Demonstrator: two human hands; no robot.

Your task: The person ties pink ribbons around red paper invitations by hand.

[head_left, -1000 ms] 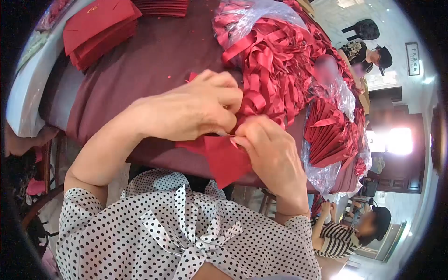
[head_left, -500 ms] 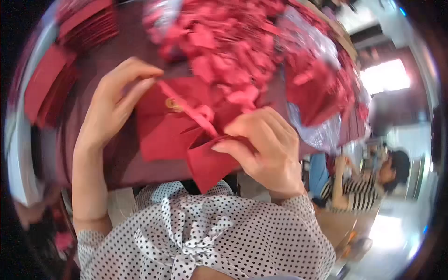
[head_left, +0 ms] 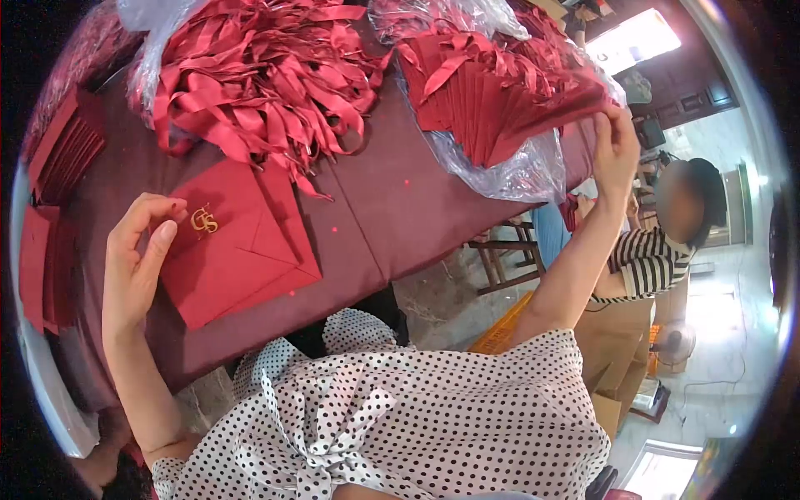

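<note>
Close to my left hand (head_left: 137, 258) lie red envelopes (head_left: 242, 275), the upper one bearing a gold monogram; its fingers are curled, with a gap between thumb and forefinger. A small red speck shows at the forefinger's tip. My right hand (head_left: 617, 150) reaches far out to the right, fingers closed on the edge of a red envelope (head_left: 571, 112) at the end of a fanned stack (head_left: 475, 117). Red ribbons lie across that stack, which rests on clear plastic (head_left: 533, 171).
A heap of loose red ribbons (head_left: 258, 79) covers the table's (head_left: 367, 200) far side. Red stacks (head_left: 42, 267) stand along the left edge. A person in a striped top (head_left: 650, 262) sits at the right, near a stool (head_left: 508, 254) and a cardboard box (head_left: 621, 342).
My right hand has moved from over the near envelopes to the fanned stack at the right, taking the red piece with it. My left hand has let go of the ribbon. The view has turned.
</note>
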